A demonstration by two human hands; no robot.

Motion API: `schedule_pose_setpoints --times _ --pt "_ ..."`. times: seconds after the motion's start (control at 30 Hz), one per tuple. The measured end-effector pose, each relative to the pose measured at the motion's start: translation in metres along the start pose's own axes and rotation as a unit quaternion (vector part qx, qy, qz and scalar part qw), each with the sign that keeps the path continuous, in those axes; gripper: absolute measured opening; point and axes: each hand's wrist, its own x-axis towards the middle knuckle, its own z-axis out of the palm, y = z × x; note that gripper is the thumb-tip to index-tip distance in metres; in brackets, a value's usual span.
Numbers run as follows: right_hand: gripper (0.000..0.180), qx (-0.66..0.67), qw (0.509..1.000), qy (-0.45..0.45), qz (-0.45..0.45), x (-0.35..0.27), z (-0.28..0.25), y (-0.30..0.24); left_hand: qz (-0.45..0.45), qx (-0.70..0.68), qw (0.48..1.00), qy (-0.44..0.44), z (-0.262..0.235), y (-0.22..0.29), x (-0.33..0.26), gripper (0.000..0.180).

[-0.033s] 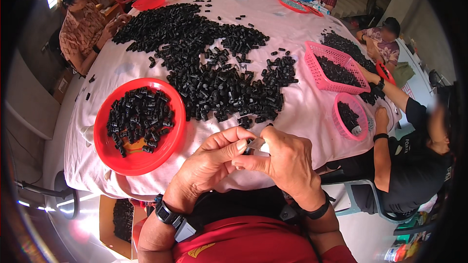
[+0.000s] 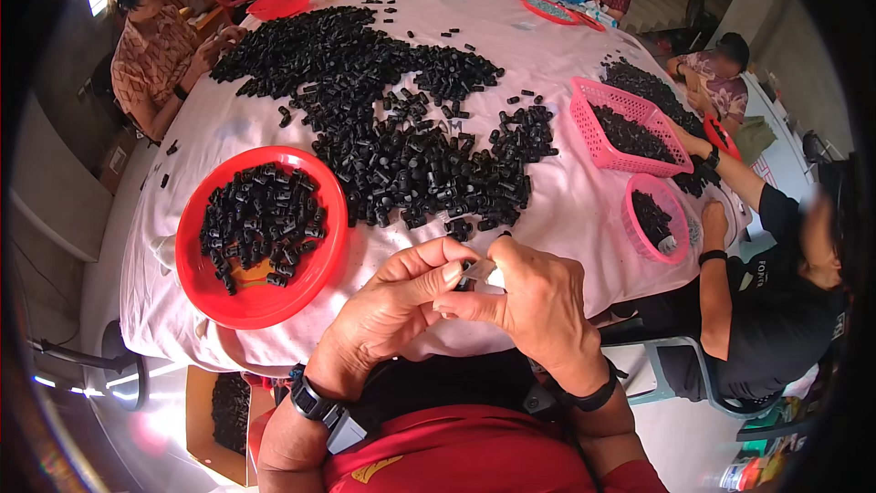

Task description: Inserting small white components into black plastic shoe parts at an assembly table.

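Note:
At the near edge of the table my two hands meet. My left hand (image 2: 398, 298) is closed, with thumb and fingers pinching a small black cylindrical part (image 2: 466, 281), mostly hidden by the fingers. Against that part my right hand (image 2: 545, 299) pinches a small flat piece (image 2: 482, 270), whitish and partly see-through; its exact kind does not show. Just beyond my fingers begins a big loose pile of black cylindrical parts (image 2: 424, 160). A round red tray (image 2: 193, 260) to my left holds many more of them.
A pink mesh basket (image 2: 630, 162) and a round pink basket (image 2: 630, 228) with black parts stand at the right. Close on that side sits a person in black (image 2: 766, 310). Other people work around the table. A cardboard box (image 2: 205, 424) stands below the table at left.

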Motion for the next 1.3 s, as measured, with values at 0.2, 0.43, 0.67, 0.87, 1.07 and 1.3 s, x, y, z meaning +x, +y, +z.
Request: schedule_pose_setpoints --times 0.2,0.43,0.67,0.87,1.07,1.3 --pt "0.058 -0.006 1.000 0.003 -0.001 0.001 0.000 -0.002 -0.001 -0.016 1.000 -0.015 0.001 0.002 -0.001 0.022" --pt "0.057 -0.011 1.000 -0.009 -0.006 0.001 0.000 0.000 -0.002 -0.038 0.999 -0.016 -0.003 0.000 0.000 0.020" --pt "0.054 -0.013 0.999 -0.010 -0.031 -0.001 0.001 0.005 0.001 -0.024 0.999 -0.024 -0.004 -0.002 0.002 0.021" --pt "0.054 -0.008 0.999 -0.007 -0.036 0.000 0.002 0.004 0.000 -0.024 0.999 -0.030 -0.005 -0.001 0.001 0.020" --pt "0.055 0.000 1.000 -0.009 -0.011 -0.001 0.003 -0.001 0.010 -0.024 1.000 -0.011 -0.001 0.000 0.000 0.019" --pt "0.062 0.024 0.999 0.034 -0.016 0.001 0.000 -0.003 0.004 -0.039 0.999 -0.027 0.003 -0.001 0.000 0.018"
